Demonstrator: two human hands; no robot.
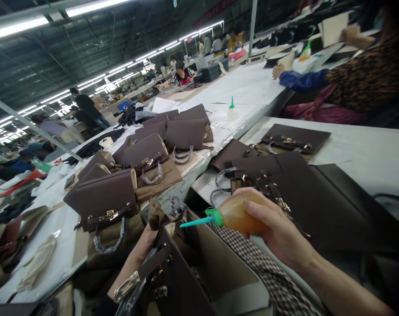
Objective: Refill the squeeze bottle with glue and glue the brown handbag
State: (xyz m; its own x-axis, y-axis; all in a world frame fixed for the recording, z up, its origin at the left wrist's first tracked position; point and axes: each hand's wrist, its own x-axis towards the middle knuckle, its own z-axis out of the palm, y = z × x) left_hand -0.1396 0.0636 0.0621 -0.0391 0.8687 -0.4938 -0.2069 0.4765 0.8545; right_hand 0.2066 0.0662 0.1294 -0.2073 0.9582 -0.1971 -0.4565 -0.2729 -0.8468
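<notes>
My right hand (268, 219) is wrapped round an amber glue bottle (241, 213) with a green cap and a long teal nozzle. The nozzle points left, its tip over the upper edge of an open dark brown handbag (186, 272). That bag rests low in front of me, its tan inside showing and a gold clasp on its strap. My left hand (150, 239) is at the bag's far left side, partly behind it; its fingers are mostly hidden by bag material, so their grip cannot be made out.
Several brown handbags (103, 197) with wrapped handles lie on the white table (199, 105) at left. Flat brown pieces (318, 197) cover the right table. Another bottle (232, 112) stands beyond. A co-worker's sleeve (305, 80) is at upper right.
</notes>
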